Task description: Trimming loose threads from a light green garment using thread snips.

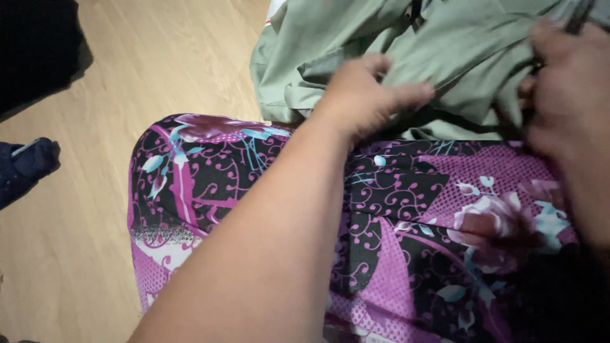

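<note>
Head view, near to far. Nearest the camera, a purple and black flowered cloth [406, 241] covers the person's lap, with the left forearm stretched across it. Beyond the lap, the left hand [365, 95] lies palm down on a pale green garment [445, 44], fingers spread and pressing the fabric flat, not closed around it. The right hand [569, 95], partly cut off by the frame edge, is bunched on the same garment at its right side and appears to pinch a fold beside a dark strap or cord; the grip itself is blurred. The garment rests at the lap's far edge, above a light wooden floor [127, 76]. A dark blue shoe [25, 165] sits at far left. Judged stage: smoothing and gathering the fabric.
</note>
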